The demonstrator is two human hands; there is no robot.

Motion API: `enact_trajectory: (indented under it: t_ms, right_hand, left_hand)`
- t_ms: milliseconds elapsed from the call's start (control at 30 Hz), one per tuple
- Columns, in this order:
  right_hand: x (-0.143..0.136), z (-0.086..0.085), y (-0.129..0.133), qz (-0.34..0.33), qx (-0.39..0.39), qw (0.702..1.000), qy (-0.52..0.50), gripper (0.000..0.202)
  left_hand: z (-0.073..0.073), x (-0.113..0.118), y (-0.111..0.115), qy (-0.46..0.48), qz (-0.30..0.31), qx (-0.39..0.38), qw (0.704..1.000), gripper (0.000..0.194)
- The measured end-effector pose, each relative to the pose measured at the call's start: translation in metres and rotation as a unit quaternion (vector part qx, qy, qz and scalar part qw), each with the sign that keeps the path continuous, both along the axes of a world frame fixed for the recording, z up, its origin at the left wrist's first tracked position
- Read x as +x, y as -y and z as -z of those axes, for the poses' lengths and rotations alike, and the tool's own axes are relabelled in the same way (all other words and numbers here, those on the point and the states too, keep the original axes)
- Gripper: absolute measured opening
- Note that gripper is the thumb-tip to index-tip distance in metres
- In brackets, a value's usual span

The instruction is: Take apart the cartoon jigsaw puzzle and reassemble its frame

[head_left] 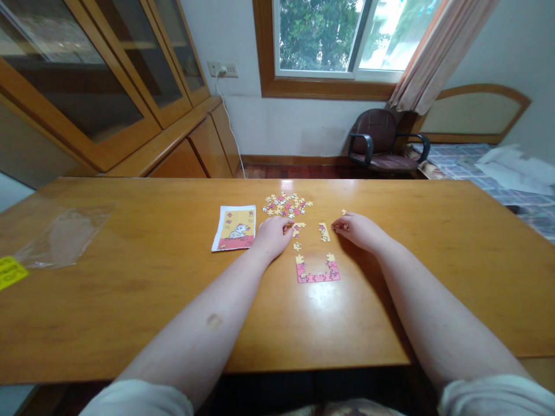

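Observation:
My left hand (pixel 276 234) is closed, its thumb and finger pinched at the left edge of a small joined section of jigsaw pieces (pixel 299 227); what lies between the fingertips is too small to make out. Opposite it, my right hand (pixel 355 230) pinches a small puzzle piece (pixel 333 227) just right of another joined section (pixel 324 231). Nearer to me lies a U-shaped pink and yellow puzzle border (pixel 318 278), with a single yellow piece (pixel 297 247) above its left side. A heap of loose pieces (pixel 286 205) lies beyond my left hand.
Left of my left hand lies a picture sheet (pixel 236 230) with a white cartoon animal. One loose yellow piece (pixel 344 211) sits beyond my right fingers. A clear plastic bag (pixel 65 237) is at the table's left. Past the wooden table (pixel 173 306) stands an office chair (pixel 377 138).

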State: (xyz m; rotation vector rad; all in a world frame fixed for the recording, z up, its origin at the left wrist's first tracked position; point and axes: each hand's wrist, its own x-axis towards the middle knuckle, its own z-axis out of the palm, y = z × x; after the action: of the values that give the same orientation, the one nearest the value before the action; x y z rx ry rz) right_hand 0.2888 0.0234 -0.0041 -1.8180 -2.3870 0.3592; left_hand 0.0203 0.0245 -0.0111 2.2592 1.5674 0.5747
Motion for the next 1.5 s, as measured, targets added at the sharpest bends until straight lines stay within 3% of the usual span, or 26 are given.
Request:
enact_trajectory:
  t_ms: [1500]
  right_hand:
    - [-0.0022, -0.0080, 0.0041, 0.044, -0.026, 0.998, -0.039, 0.015]
  left_hand:
    - [-0.0010, 0.0003, 0.0007, 0.007, -0.010, -0.014, 1.000, 0.031]
